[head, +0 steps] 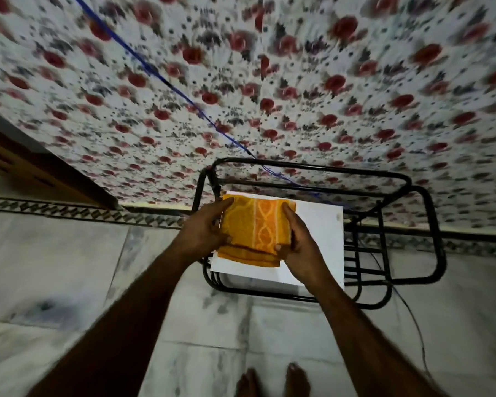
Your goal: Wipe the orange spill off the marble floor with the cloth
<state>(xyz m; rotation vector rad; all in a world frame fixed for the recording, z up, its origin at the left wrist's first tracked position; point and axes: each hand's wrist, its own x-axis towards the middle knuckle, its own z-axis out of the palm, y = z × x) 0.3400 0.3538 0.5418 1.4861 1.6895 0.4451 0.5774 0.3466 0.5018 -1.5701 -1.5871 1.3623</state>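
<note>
Left hand (205,232) and right hand (294,242) both grip the folded orange cloth (255,229) on the white board (318,239); no writing shows.

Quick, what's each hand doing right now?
Left hand: closed, gripping the left edge of the folded cloth.
Right hand: closed, gripping the cloth's right edge.

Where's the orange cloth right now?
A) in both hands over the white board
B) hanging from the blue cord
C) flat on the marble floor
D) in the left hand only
A: the left hand and right hand grip the folded cloth by its sides above the white board on the black rack.
</note>
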